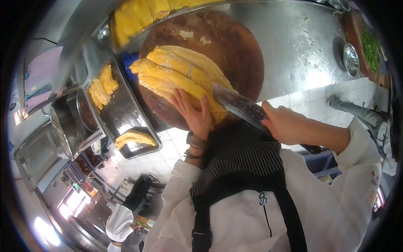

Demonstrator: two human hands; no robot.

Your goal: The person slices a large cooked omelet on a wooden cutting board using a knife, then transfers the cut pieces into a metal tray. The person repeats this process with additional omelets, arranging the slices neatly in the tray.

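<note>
Long yellow slabs of food point(185, 67), perhaps egg-coated rolls, lie side by side on a round wooden chopping block point(245, 53). My left hand point(195, 115) rests on their near edge, fingers spread, pressing on them. My right hand point(283, 123) is closed around a large knife point(239, 105), its wide blade flecked with bits. The blade's far end touches the right side of the slabs. Two small pale scraps stick to the far part of the block. A steel tray point(126, 110) to the left holds similar yellow pieces point(104, 86) and one curved strip point(135, 139).
Behind the block, a tray holds more yellow rolls point(138, 15). A metal bowl point(351, 60) stands at the right, near a board with chopped greens point(370, 48). A blue cloth or bag point(129, 64) lies beside the block. Other people are at the lower left and far right.
</note>
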